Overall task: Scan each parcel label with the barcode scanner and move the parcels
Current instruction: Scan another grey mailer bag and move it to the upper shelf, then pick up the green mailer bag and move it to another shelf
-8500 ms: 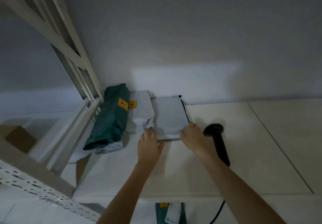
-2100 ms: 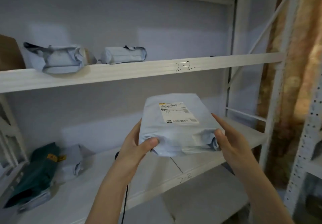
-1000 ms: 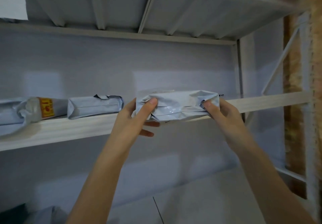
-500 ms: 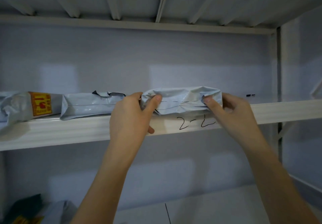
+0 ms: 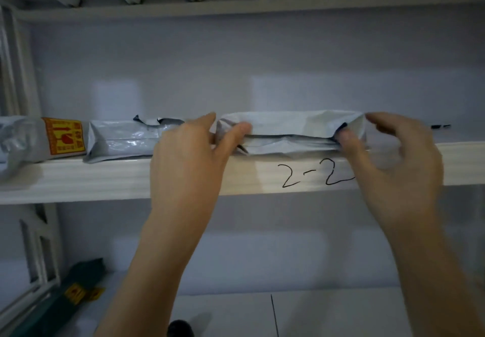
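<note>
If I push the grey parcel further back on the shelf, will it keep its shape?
Probably not fully: the grey parcel has creased, dented ends under both thumbs, so it seems soft. Its glossy plastic wrap may slide easily on the shelf. Lying flat, it is unlikely to roll.

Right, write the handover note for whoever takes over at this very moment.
Left hand: thumb and fingers pinch the left end of the grey parcel.
Right hand: thumb pinches the parcel's right end, fingers loosely curled behind it.
The grey parcel lies on the shelf marked 2-2, right of a second grey parcel and a parcel with an orange sticker.
Done: this parcel is on the shelf.
Left: let go of it. A green parcel waits on the lower shelf, and the dark object at the bottom edge is probably the scanner.
</note>
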Tool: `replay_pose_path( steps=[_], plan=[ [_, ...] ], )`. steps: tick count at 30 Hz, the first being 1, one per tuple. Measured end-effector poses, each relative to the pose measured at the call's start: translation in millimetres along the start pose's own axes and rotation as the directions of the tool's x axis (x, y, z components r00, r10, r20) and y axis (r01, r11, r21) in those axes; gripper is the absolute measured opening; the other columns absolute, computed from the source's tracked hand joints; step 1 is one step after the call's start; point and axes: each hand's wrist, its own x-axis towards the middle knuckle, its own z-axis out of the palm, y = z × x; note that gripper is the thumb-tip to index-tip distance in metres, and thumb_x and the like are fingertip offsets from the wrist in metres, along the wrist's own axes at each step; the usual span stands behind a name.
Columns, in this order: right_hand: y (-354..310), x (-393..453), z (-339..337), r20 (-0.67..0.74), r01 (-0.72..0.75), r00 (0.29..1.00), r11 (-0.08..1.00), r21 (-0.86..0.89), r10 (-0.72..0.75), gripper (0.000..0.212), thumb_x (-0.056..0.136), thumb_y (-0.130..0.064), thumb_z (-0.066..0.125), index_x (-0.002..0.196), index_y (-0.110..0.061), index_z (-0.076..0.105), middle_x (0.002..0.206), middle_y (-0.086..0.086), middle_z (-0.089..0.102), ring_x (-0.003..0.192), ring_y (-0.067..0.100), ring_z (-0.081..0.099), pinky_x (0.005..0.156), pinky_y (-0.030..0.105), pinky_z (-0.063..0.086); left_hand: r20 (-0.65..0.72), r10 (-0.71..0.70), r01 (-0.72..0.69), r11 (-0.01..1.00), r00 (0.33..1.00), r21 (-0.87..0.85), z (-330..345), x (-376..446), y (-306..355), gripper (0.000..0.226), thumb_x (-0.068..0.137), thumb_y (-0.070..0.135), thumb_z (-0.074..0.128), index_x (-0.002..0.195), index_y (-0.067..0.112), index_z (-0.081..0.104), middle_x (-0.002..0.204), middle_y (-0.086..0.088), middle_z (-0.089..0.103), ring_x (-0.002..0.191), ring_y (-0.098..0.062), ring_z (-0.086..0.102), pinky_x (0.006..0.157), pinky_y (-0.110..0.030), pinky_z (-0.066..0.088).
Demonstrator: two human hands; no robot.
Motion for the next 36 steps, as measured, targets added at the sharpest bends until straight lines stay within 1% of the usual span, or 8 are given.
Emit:
replay_pose_path(
  steps=[2,5,9,13,20,26,32,36],
  plan=[
    [6.8,-20.3,-2.9,-0.154,0.168,0.976,0.983,0.073,-0.155,0.021,0.091,-0.024,0.059,0.098,-0.005,0.06,0.1,0.003,0.055,0.099,0.016,0.053,0.094,0.02,0.037,-0.194,0.13,-0.128,0.991,0.972,0.025,-8.9,-15.9,-14.0,0.041,0.088,0.048,0.051,0.098,0.015,0.073,0.078,0.003,0.073,0.058,-0.016,0.063,0.064,-0.01,0.038],
    [16.9,-64.5,0.3,-0.209,0.239,0.958,0.946,0.219,-0.194,0.009,0.094,-0.015,0.048,0.09,-0.007,0.053,0.088,-0.004,0.053,0.09,0.001,0.052,0.085,0.016,0.037,-0.245,0.239,-0.245,0.969,0.94,0.006,-18.4,-48.8,-52.9,0.044,0.097,0.038,0.047,0.079,0.009,0.074,0.055,0.009,0.059,0.042,-0.008,0.044,0.055,-0.013,0.039],
    [13.4,-130.6,36.3,0.262,-0.123,0.963,0.964,0.237,0.058,0.011,0.079,-0.018,0.053,0.079,-0.028,0.049,0.069,-0.019,0.05,0.074,-0.006,0.056,0.067,0.003,0.038,0.098,0.146,-0.158,0.98,0.984,0.123,-16.4,-104.5,-138.0,0.051,0.093,0.034,0.046,0.058,0.004,0.069,0.049,-0.004,0.065,0.036,-0.018,0.056,0.041,-0.033,0.046],
    [11.9,-211.3,85.6,0.766,-0.231,0.611,0.97,-0.07,0.201,0.009,0.081,-0.014,0.063,0.08,-0.022,0.058,0.076,-0.009,0.063,0.072,0.009,0.059,0.069,0.026,0.051,0.383,-0.267,0.181,0.952,0.884,0.246,-16.1,-166.2,-233.1,0.049,0.091,0.034,0.054,0.058,-0.001,0.067,0.051,-0.015,0.065,0.045,-0.029,0.059,0.048,-0.039,0.051],
    [-36.5,-320.9,164.5,0.941,-0.349,0.142,0.905,-0.241,0.306,0.011,0.086,-0.026,0.057,0.095,-0.019,0.058,0.094,-0.005,0.066,0.087,0.013,0.062,0.081,0.033,0.051,0.502,-0.531,0.326,0.836,0.683,0.441,-40.2,-226.9,-360.2,0.016,0.089,0.018,0.061,0.085,0.006,0.069,0.08,-0.014,0.071,0.071,-0.029,0.066,0.06,-0.031,0.042],
    [-90.4,-380.3,225.7,0.946,-0.442,-0.064,0.841,-0.311,0.317,0.02,0.088,-0.033,0.055,0.104,-0.022,0.057,0.091,-0.012,0.058,0.088,0.013,0.061,0.078,0.028,0.048,0.535,-0.566,0.359,0.82,0.627,0.446,-59.8,-240.4,-429.7,0.016,0.087,0.017,0.064,0.099,0.007,0.067,0.102,-0.012,0.065,0.083,-0.027,0.063,0.07,-0.035,0.049],
    [-112.6,-413.7,273.0,0.937,-0.502,-0.14,0.793,-0.346,0.32,0.018,0.085,-0.031,0.058,0.1,-0.022,0.059,0.086,-0.012,0.057,0.084,0.013,0.06,0.077,0.028,0.048,0.433,-0.579,0.323,0.783,0.69,0.532,-64.5,-229.1,-471.6,0.033,0.081,0.015,0.064,0.11,0.001,0.06,0.11,-0.021,0.057,0.105,-0.038,0.05,0.082,-0.043,0.042],
    [-121.0,-425.6,314.1,0.938,-0.6,-0.146,0.726,-0.338,0.316,0.017,0.085,-0.025,0.058,0.097,-0.013,0.06,0.087,-0.004,0.059,0.075,0.011,0.055,0.066,0.023,0.043,0.374,-0.574,0.26,0.736,0.728,0.625,-56.4,-214.5,-497.8,0.068,0.071,0.028,0.078,0.126,0.0,0.05,0.127,-0.026,0.049,0.116,-0.041,0.045,0.095,-0.046,0.037]
  ],
)
